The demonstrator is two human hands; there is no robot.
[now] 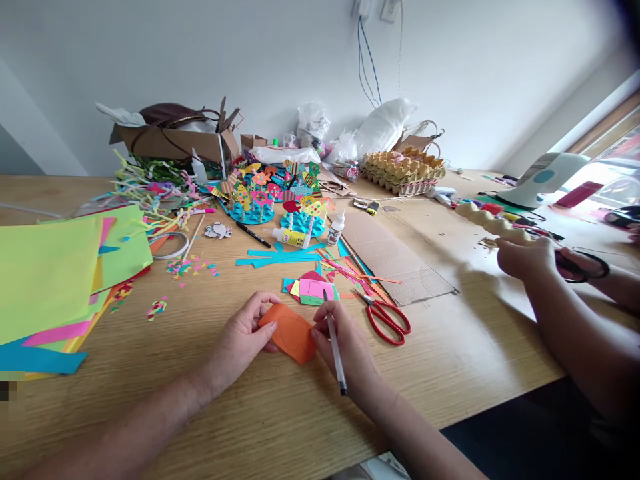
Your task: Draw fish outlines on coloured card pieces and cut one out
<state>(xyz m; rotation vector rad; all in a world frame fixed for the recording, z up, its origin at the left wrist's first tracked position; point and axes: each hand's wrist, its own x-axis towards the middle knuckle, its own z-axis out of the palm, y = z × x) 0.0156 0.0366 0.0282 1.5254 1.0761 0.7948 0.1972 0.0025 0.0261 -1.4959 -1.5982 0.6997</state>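
Observation:
An orange piece of paper [289, 332] with a faint drawn outline is tilted up off the table between my hands. My left hand [250, 333] grips its left edge, thumb on top. In my right hand [345, 347] is a clear pen [337, 353], its dark end pointing down toward me; the fingertips of that hand also touch the paper's right edge. Just beyond lies a small stack of coloured paper pieces [311, 289], a pink one on top. Red-handled scissors [387, 319] lie to the right of my right hand.
Coloured paper sheets [45, 267] spread at left. Glue bottles [336, 228], blue strips [270, 259], a cardboard sheet [395, 260] and paper fish decorations [260, 200] stand or lie beyond. At right, another person's hands hold an egg-carton strip [493, 223] and black scissors [583, 265].

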